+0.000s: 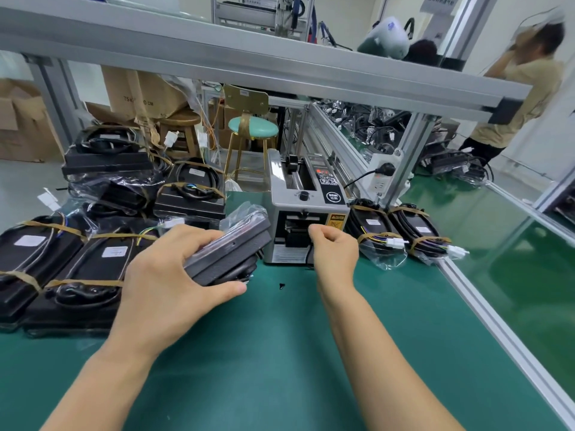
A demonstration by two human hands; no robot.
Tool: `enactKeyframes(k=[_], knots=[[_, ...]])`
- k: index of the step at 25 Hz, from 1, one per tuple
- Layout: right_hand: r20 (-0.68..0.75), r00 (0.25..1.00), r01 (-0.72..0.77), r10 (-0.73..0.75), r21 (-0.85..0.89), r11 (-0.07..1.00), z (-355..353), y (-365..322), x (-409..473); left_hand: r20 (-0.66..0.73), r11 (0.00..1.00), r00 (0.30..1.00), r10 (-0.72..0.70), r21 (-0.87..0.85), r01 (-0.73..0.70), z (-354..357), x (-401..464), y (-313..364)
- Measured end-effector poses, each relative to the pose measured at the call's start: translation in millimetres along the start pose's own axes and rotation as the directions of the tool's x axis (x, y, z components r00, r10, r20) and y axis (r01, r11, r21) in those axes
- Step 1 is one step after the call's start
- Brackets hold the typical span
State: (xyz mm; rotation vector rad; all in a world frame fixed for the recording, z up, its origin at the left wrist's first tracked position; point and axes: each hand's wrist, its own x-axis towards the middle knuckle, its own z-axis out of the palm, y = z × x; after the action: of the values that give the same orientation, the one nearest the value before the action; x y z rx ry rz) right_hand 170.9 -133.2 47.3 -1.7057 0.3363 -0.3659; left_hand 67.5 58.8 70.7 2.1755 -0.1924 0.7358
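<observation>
My left hand [168, 284] grips a black power adapter in a clear plastic bag [230, 248], held tilted above the green bench mat [280, 353]. A grey tape dispenser machine [306, 209] stands just behind it. At the dispenser's front outlet my right hand [334, 248] has its thumb and fingers curled together. Whether a strip of tape sits between those fingertips cannot be made out.
Several bagged black adapters bound with brown tape lie stacked at the left [62, 269], and two more sit right of the dispenser [401, 234]. An aluminium frame rail [485, 293] borders the bench on the right. A stool [252, 127] and a person [522, 88] are behind.
</observation>
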Motion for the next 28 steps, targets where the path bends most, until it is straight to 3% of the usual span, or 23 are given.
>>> enactKeyframes(k=[11, 13, 14, 16, 18, 20, 28], knots=[[-0.107, 0.957, -0.251, 0.268, 0.151, 0.956, 26.0, -10.5, 10.9, -0.016, 1.0, 1.0, 0.004, 0.031, -0.003, 0.7, -4.7, 2.1], [-0.019, 0.941, -0.323, 0.338, 0.252, 0.912, 18.6, -17.4, 2.2, -0.022, 0.999, 1.0, -0.006, 0.035, 0.007, 0.3, -4.9, 2.3], [0.094, 0.945, -0.328, 0.315, 0.309, 0.893, 11.3, -21.2, -5.3, -0.029, 0.999, 1.0, -0.012, 0.04, 0.013, 0.4, -4.6, 2.9], [0.374, 0.925, -0.21, 0.062, 0.371, 0.904, -5.0, -29.9, -27.9, -0.049, 0.998, 0.999, -0.017, 0.06, 0.02, 1.9, -2.1, 4.4], [0.573, 0.802, -0.076, -0.168, 0.378, 0.923, -14.7, -39.5, -52.0, -0.059, 0.996, 0.998, -0.022, 0.085, 0.027, 4.3, 0.6, 6.9], [0.619, 0.744, 0.042, -0.251, 0.331, 0.943, -15.5, -45.7, -65.3, -0.073, 0.995, 0.997, -0.04, 0.087, 0.046, 6.7, 1.8, 9.5], [0.592, 0.769, 0.112, -0.242, 0.248, 0.962, -2.8, -44.6, -73.5, -0.119, 0.991, 0.99, -0.071, 0.105, 0.084, 12.8, 0.3, 14.4]])
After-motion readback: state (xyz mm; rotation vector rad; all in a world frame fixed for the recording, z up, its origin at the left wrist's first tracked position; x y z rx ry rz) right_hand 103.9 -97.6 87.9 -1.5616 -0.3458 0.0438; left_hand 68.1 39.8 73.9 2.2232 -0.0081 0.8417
